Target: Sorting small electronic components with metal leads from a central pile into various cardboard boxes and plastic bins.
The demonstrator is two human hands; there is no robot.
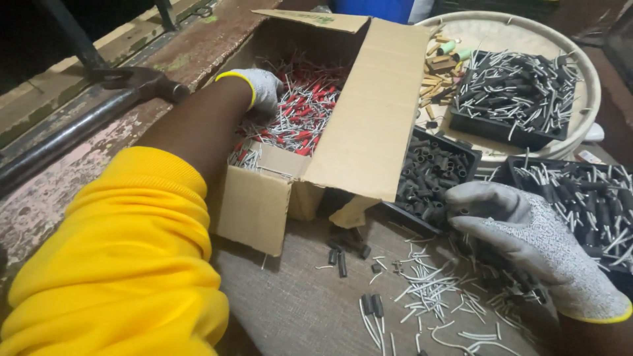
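Observation:
My left hand (pixel 259 89), in a grey glove with a yellow cuff, reaches into an open cardboard box (pixel 254 204) and rests on a heap of small red-and-silver parts (pixel 306 109); its fingers are buried among them. My right hand (pixel 521 227), also gloved, lies at the edge of a black tray of small dark tubes (pixel 432 175), fingers curled over the tray's corner. Whether it grips a piece is hidden.
Loose white wire bits and black tubes (pixel 428 290) lie scattered on the grey cloth. A black tray of mixed tubes and wires (pixel 587 191) sits at right. A round white tray (pixel 587 72) behind holds another black tray and tan pieces. A hammer (pixel 142 80) lies at left.

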